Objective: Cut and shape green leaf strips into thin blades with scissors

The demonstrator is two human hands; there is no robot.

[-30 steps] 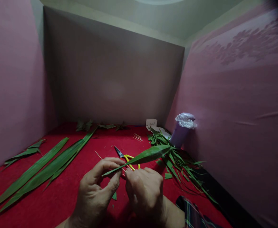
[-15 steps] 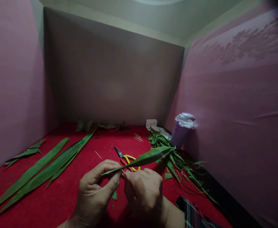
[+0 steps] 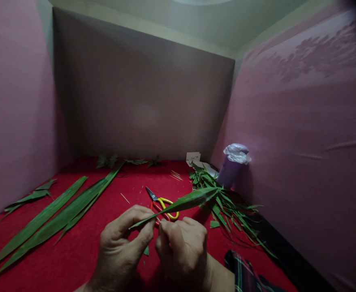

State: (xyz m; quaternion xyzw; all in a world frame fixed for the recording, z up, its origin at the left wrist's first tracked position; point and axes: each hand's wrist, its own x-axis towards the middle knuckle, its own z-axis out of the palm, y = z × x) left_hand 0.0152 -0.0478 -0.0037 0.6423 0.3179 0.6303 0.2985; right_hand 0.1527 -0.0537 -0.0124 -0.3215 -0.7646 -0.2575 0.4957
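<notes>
My left hand (image 3: 121,247) and my right hand (image 3: 182,251) are close together low in the middle, both pinched on the near end of a long green leaf (image 3: 186,201). The leaf rises away to the right, its tip over a pile of leaf cuttings (image 3: 226,205). Fingers of both hands are curled round the leaf's narrow end. Just beyond my hands, small scissors (image 3: 161,202) with yellow and red handles lie on the red cloth (image 3: 74,247), blades pointing away.
Several long green leaves (image 3: 52,217) lie flat on the left. More leaf pieces (image 3: 107,160) sit along the back wall. A purple cup (image 3: 232,166) covered with plastic stands at the right wall. Thin sticks (image 3: 176,175) and a paper slip (image 3: 193,157) lie further back.
Both hands have drawn slightly nearer and lower with the leaf, whose tip has dipped a little. Nothing else has moved.
</notes>
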